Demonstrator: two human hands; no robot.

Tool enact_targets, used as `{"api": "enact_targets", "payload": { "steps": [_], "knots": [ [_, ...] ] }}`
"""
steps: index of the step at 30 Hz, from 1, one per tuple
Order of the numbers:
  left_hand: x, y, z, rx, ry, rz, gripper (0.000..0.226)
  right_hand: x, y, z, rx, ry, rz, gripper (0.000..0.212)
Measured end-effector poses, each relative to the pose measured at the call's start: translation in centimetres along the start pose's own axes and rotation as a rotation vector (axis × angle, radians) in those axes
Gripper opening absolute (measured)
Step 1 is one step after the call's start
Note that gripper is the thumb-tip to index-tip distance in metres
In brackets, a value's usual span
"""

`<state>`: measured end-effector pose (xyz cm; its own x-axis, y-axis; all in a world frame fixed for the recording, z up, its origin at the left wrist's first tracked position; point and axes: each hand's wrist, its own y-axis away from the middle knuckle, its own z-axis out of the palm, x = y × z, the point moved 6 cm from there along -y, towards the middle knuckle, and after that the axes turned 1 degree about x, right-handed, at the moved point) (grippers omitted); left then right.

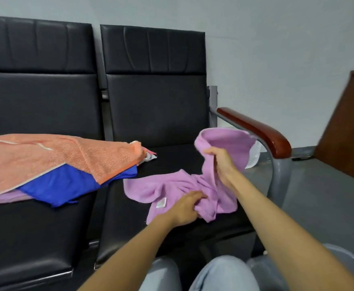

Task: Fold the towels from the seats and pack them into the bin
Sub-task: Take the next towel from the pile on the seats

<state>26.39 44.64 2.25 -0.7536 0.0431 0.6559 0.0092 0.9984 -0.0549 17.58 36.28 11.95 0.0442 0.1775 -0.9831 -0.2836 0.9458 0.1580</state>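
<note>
While the soft lilac terry towel point(172, 185) lies bunched and unfolded on the black padded vinyl seat point(172, 156), the task looks barely begun. The right hand point(222, 162) pinches a raised fold, fingers curled round the cloth. The left hand point(186, 206), below that grip, clutches the crumpled middle. Left of both grips wait a coarse orange looped towel point(56, 156) and a smooth blue cloth point(66, 183) (heaped, seemingly unfolded). Nearer than the right grip, a pale grey plastic bin point(352, 263) shows its rim, its contents hidden.
</note>
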Motion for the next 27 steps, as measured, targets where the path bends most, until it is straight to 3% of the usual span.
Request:
{"api": "enact_targets", "payload": {
  "steps": [2,4,9,15,18,20,21,22,23,24,25,27],
  "knots": [
    [0.8,0.7,0.0,0.069,-0.014,0.095,0.051,2.8,0.9,0.3,-0.185,0.471,0.018,0.007],
    [-0.7,1.7,-1.3,0.16,-0.094,0.105,0.05,5.5,0.8,-1.2,-0.238,0.791,0.019,0.016],
    [-5.4,5.3,-5.3,0.279,-0.261,-0.001,0.047,5.5,0.1,-3.6,-0.082,0.907,-0.044,0.019],
    [-6.9,5.8,-7.7,0.556,-0.213,-0.105,0.029,3.5,1.2,0.3,-0.187,1.489,-0.282,0.028],
    [-6.8,5.7,-7.4,0.586,-0.158,-0.162,0.024,3.5,2.2,4.6,-0.096,1.362,-0.475,0.019],
    [-6.8,5.8,-7.3,0.603,-0.13,-0.153,0.019,2.6,3.1,6.4,0.247,0.987,-0.675,0.008],
    [-7.0,5.9,-7.4,0.615,-0.095,-0.164,0.017,2.3,3.4,6.4,0.349,0.804,-0.762,0.019],
    [-7.4,5.9,-7.4,0.62,-0.058,-0.179,0.018,3.4,3.1,7.5,0.153,0.892,-0.765,0.027],
    [-7.7,6.0,-7.4,0.621,-0.033,-0.186,0.021,5.5,3.3,8.9,-0.161,1.069,-0.713,0.032],
    [-7.8,6.0,-7.3,0.619,-0.025,-0.186,0.026,7.9,3.1,9.1,-0.377,1.186,-0.582,0.036],
    [-7.8,6.0,-7.3,0.616,-0.023,-0.179,0.03,8.9,3.0,8.7,-0.445,1.218,-0.535,0.036],
    [-7.7,6.1,-7.3,0.63,-0.021,-0.16,0.036,9.4,1.6,7.9,-0.314,1.269,-0.537,0.035]
  ]
}}
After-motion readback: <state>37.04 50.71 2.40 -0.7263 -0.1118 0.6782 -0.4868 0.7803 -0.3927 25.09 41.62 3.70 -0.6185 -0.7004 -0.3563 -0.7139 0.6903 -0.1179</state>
